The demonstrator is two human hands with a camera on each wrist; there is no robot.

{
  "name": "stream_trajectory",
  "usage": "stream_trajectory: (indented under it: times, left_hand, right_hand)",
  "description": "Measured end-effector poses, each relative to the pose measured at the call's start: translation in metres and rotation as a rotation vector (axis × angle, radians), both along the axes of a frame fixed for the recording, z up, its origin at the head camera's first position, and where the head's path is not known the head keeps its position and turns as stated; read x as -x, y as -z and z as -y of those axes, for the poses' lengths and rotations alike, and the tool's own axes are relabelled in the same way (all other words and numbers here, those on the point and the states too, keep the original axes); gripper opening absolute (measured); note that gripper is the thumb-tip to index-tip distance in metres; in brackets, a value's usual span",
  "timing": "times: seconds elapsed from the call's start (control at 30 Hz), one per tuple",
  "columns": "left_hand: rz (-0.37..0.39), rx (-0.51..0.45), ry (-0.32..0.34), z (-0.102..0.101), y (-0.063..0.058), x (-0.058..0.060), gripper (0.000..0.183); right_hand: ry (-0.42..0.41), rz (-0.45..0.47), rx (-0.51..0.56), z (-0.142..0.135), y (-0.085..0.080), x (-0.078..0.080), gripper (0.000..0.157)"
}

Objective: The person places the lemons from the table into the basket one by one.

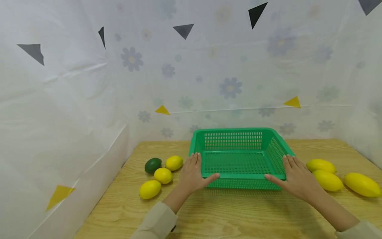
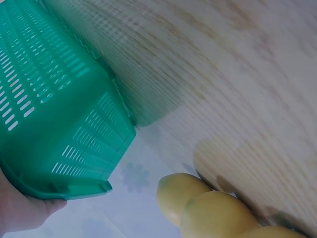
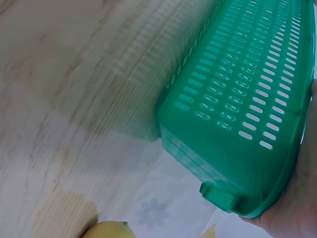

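Observation:
A green plastic basket (image 1: pixel 238 181) with slotted walls stands at the middle of the wooden table, nothing inside it. My left hand (image 1: pixel 192 174) rests on its near left corner, fingers straight along the side rim and thumb stretched over the front rim. At the near right corner, my right hand (image 1: pixel 299 177) lies the same way, thumb on the front rim. Both wrist views show the basket's outer wall (image 2: pixel 54 114) close beside the hand, most of which falls outside the picture; in the right one the palm edge meets the rim (image 3: pixel 270 208).
Left of the basket lie several yellow lemons (image 1: pixel 150 190) and a dark green oval fruit (image 1: pixel 153 165). To the right are three larger, longer yellow fruits (image 1: pixel 362 184). A white flowered sheet (image 1: pixel 209 83) hangs behind the table (image 1: pixel 226 212) and along its left side.

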State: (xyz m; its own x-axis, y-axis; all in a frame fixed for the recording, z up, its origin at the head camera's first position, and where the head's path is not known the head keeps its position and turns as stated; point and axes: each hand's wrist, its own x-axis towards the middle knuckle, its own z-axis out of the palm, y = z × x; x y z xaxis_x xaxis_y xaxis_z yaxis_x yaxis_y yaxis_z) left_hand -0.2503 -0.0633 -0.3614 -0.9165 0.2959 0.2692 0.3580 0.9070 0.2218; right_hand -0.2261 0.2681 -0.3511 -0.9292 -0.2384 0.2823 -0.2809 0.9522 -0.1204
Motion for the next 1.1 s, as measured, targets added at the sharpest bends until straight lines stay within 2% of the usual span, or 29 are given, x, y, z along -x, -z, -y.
stream_trajectory:
  times: [0.33,0.57,0.83,1.1]
  left_hand:
    - [0.016,-0.021,0.017,-0.002,-0.003,0.002,0.094]
    - [0.006,0.033,0.012,-0.004,-0.005,0.007,0.095]
    - [0.047,0.009,0.051,-0.003,-0.005,0.011,0.106]
    - [0.079,0.014,0.037,-0.004,-0.007,0.009,0.098]
  right_hand:
    - [-0.012,0.019,-0.004,-0.007,-0.008,0.006,0.1]
    - [-0.031,0.019,0.026,-0.008,-0.005,0.009,0.098]
    - [-0.042,0.029,0.045,-0.008,-0.002,0.011,0.097]
    - [-0.037,0.036,0.045,-0.007,-0.002,0.009,0.097]
